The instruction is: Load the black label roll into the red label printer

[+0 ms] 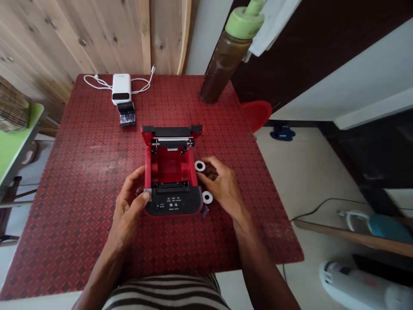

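Note:
In front of me on the table stands a red and black receipt printer, its lid raised and its red paper bay bare inside. My left hand grips the printer's left front corner, with the thumb on the dark top panel and the fingers along the side. By the right wall, my right hand is closed round a small white paper roll with a dark hole in its end, thumb below and fingers behind. Another white paper roll rests beside the printer's front right corner, below that hand.
A white power bank with a white cable lies at the back left, a crumpled black wrapper before it. A brown bottle with a green cap stands at the back right. A dark scrap lies near the printer.

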The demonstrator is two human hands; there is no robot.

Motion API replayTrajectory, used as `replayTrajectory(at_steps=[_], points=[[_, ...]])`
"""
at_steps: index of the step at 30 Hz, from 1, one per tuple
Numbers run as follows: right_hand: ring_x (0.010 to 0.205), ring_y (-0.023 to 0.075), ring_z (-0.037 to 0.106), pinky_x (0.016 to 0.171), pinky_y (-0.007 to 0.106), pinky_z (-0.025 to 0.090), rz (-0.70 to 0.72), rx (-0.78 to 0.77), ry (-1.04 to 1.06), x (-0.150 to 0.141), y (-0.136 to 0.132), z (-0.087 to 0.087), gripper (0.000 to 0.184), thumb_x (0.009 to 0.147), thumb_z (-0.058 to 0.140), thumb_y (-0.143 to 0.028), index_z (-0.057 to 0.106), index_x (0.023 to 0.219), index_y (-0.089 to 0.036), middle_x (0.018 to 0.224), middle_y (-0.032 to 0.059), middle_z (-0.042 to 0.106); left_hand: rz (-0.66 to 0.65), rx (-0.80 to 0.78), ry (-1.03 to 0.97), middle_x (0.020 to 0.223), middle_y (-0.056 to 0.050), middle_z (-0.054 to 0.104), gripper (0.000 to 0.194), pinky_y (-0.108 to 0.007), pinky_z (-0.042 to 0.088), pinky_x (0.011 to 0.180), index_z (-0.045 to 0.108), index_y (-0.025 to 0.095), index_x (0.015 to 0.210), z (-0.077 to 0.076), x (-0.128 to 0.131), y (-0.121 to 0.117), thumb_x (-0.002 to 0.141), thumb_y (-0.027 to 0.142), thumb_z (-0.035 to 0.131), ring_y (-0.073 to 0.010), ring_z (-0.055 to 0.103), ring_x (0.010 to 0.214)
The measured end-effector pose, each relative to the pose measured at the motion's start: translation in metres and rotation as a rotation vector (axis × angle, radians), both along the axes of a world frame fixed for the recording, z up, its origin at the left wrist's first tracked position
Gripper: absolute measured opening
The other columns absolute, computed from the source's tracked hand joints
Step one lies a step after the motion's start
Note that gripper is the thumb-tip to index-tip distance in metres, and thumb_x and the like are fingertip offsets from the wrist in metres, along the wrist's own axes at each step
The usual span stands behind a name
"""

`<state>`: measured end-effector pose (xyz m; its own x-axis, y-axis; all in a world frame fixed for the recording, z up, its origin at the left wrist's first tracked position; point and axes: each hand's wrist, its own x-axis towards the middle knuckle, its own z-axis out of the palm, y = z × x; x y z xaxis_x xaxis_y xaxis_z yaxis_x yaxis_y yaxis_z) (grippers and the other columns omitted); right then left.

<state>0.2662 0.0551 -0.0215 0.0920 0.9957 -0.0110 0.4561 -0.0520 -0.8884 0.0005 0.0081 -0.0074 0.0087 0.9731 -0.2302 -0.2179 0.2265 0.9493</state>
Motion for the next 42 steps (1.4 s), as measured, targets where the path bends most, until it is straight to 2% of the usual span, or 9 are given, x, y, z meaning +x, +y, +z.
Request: replayTrajectory(at_steps=[6,10,16,21,27,31,35,37,42], points=[[0.095,0.0253,0.079,0.082,0.04,0.06,0.127,-0.037,0.02,0.011,0.002,0.006,0.024,0.093,0.075,-0.036,0.079,0.115,-0.027,0.111,0.0055,0.085,0.011,0.013,0.012,0.16,-0.008,0.07,0.058,-0.055,0.052,0.125,0.068,0.032,0.155,0.0,0.001,0.0,0.1,0.046,0.079,-0.0355,0.069,0.143],[0.092,0.0261,0.08,0.081,0.043,0.063,0.117,-0.071,0.035,0.018,-0.003,0.007,0.039,0.093,0.076,-0.036,0.076,0.132,-0.028,0.108,0.0059,0.085,0.006,0.007,0.007,0.159,-0.008,0.071,0.058,-0.053,0.055,0.121,0.068,0.033,0.155,-0.002,-0.001,0.0,0.1,0.046,0.079,-0.0344,0.071,0.139],[0.086,0.0239,0.079,0.08,0.041,0.063,-0.025,-0.108,-0.061,0.042,-0.052,0.014,0.032,0.096,0.072,-0.035,0.078,0.126,-0.027,0.102,0.0057,0.083,-0.003,0.013,0.016,0.16,-0.008,0.071,0.057,-0.053,0.055,0.121,0.068,0.034,0.155,-0.003,-0.001,0.0,0.101,0.046,0.078,-0.0354,0.07,0.142],[0.08,0.0225,0.074,0.078,0.041,0.063,-0.018,-0.093,-0.084,0.02,-0.084,0.008,0.035,0.086,0.079,-0.028,0.077,0.121,-0.026,0.107,0.0061,0.083,-0.002,0.024,0.024,0.161,-0.007,0.07,0.055,-0.052,0.055,0.122,0.068,0.035,0.157,-0.004,-0.002,-0.001,0.103,0.044,0.076,-0.0343,0.07,0.142],[0.107,0.0284,0.08,0.097,0.048,0.065,-0.087,-0.003,-0.018,0.002,-0.081,-0.007,0.022,0.095,0.074,-0.031,0.078,0.117,-0.027,0.117,0.0088,0.085,-0.008,0.005,0.021,0.16,-0.009,0.07,0.059,-0.053,0.057,0.118,0.065,0.032,0.158,-0.003,-0.002,-0.001,0.102,0.046,0.077,-0.0355,0.072,0.138],[0.112,0.0285,0.082,0.102,0.05,0.067,-0.088,-0.046,0.071,0.024,-0.084,0.032,0.027,0.097,0.08,-0.039,0.078,0.122,-0.031,0.124,0.007,0.085,0.01,-0.004,0.005,0.158,-0.007,0.071,0.057,-0.05,0.057,0.117,0.068,0.033,0.156,0.0,0.001,-0.001,0.101,0.046,0.078,-0.0343,0.071,0.139],[0.108,0.0284,0.081,0.096,0.046,0.068,0.22,0.025,0.046,0.034,-0.07,0.099,0.024,0.099,0.08,-0.033,0.079,0.123,-0.035,0.117,0.0042,0.084,0.021,-0.008,0.006,0.157,-0.006,0.072,0.056,-0.048,0.055,0.118,0.069,0.033,0.154,0.002,0.002,-0.001,0.101,0.045,0.08,-0.0331,0.07,0.139],[0.102,0.0278,0.08,0.091,0.045,0.068,0.385,0.065,-0.044,0.026,-0.052,0.119,0.024,0.102,0.075,-0.031,0.079,0.126,-0.035,0.115,0.0046,0.083,0.011,-0.008,0.009,0.156,-0.007,0.073,0.057,-0.048,0.057,0.114,0.068,0.033,0.155,0.004,0.002,-0.001,0.101,0.046,0.079,-0.0331,0.072,0.136],[0.115,0.028,0.076,0.105,0.048,0.064,0.571,0.241,-0.412,-0.023,-0.002,0.108,0.029,0.104,0.067,-0.012,0.075,0.129,-0.025,0.122,0.0084,0.083,-0.01,0.023,0.034,0.154,-0.01,0.074,0.058,-0.048,0.061,0.107,0.068,0.03,0.154,0.007,0.003,-0.001,0.1,0.048,0.079,-0.0339,0.075,0.13]])
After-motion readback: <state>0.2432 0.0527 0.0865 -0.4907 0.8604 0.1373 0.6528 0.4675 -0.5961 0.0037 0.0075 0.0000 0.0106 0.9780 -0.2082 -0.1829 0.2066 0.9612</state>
